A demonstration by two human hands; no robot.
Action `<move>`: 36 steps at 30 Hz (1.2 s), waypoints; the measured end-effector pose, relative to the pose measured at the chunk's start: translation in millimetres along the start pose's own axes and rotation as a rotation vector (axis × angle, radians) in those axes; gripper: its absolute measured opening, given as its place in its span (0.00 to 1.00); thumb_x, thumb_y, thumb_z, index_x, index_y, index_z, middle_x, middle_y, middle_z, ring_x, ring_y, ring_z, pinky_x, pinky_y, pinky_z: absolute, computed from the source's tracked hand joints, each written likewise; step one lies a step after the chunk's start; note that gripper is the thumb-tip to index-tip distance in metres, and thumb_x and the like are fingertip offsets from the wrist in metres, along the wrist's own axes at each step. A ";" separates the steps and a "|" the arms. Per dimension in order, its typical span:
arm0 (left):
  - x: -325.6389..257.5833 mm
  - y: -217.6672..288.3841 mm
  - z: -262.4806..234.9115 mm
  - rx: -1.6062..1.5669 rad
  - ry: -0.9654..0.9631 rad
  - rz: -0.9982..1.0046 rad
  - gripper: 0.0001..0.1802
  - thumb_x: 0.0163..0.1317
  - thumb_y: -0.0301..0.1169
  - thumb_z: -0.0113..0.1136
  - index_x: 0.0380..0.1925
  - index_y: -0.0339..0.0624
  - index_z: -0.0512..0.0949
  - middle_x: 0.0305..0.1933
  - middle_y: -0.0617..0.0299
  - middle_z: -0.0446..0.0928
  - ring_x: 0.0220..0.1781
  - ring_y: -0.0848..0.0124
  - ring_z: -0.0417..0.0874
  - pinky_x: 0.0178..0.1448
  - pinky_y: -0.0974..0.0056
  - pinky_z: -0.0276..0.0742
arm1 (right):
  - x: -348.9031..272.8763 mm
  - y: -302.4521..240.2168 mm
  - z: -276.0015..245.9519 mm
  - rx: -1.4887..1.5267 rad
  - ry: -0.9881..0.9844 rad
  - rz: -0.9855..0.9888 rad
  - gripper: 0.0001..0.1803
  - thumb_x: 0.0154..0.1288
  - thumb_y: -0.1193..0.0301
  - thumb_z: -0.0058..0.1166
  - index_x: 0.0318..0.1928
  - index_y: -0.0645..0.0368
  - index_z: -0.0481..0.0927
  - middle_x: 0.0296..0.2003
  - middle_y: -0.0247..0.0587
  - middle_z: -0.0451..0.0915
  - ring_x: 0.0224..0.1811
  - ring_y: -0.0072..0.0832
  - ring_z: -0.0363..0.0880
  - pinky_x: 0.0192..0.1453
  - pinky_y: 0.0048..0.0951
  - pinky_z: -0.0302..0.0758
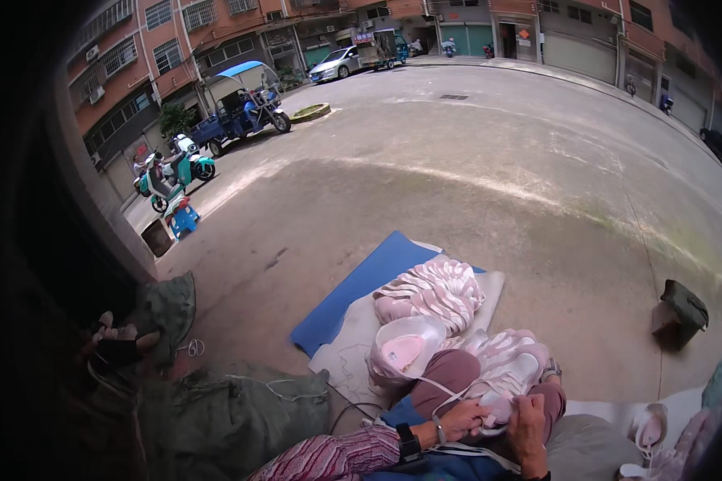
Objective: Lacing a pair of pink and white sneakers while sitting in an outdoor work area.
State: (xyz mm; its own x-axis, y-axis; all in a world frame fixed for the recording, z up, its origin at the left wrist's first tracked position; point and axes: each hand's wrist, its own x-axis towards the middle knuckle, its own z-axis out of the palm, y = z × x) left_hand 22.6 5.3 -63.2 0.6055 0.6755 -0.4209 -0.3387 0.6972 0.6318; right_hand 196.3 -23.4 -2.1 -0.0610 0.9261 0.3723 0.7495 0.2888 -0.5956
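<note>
In my lap, a pink-and-white shoe upper (499, 407) sits between my hands. My left hand (462, 422) comes in from the left with its fingers closed on the near side of the upper. On its right edge my right hand (528, 426) is pinched; any small thing between those fingertips is too small to make out. A white lace (449, 396) runs leftward from the upper. Beside my knee rests a pale, rounded tub (409, 346) with a pink piece inside. More pink-and-white uppers lie bunched against my knees (515, 361).
A pile of pink-and-white uppers (431, 293) lies on a blue-and-beige mat (353, 290). Green sacks (241, 407) lie at left, a dark bag (682, 313) at right, with more shoe parts (651, 425) near. Parked scooter (172, 172) and blue three-wheeler (241, 112) stand farther off.
</note>
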 end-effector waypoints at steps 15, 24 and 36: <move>-5.5 2.4 12.8 0.117 0.065 0.106 0.21 0.69 0.35 0.51 0.58 0.37 0.68 0.27 0.67 0.73 0.14 0.83 0.67 0.13 0.75 0.70 | 12.2 -28.6 -17.8 -0.070 -0.190 0.064 0.10 0.62 0.77 0.52 0.44 0.63 0.77 0.36 0.57 0.74 0.41 0.51 0.74 0.44 0.46 0.71; -5.2 1.9 32.0 -0.112 0.295 0.046 0.15 0.70 0.36 0.54 0.53 0.43 0.72 0.27 0.72 0.72 0.18 0.85 0.65 0.18 0.79 0.59 | 23.0 -36.0 16.0 -0.190 -0.077 0.066 0.05 0.60 0.71 0.56 0.37 0.55 0.80 0.31 0.47 0.72 0.29 0.48 0.77 0.31 0.44 0.73; -2.1 4.2 15.7 0.003 0.230 -0.078 0.10 0.68 0.30 0.52 0.48 0.44 0.74 0.28 0.72 0.69 0.17 0.85 0.62 0.17 0.78 0.58 | 23.6 -37.8 24.4 -0.303 -0.119 0.030 0.05 0.62 0.71 0.52 0.36 0.58 0.77 0.33 0.47 0.73 0.29 0.46 0.79 0.31 0.43 0.75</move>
State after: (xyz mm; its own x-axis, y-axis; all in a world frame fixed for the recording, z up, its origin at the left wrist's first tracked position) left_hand 31.1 3.0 -49.4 0.4499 0.6564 -0.6056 -0.2949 0.7493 0.5930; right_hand 150.5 -6.5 11.9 -0.0989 0.9603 0.2609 0.9131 0.1918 -0.3597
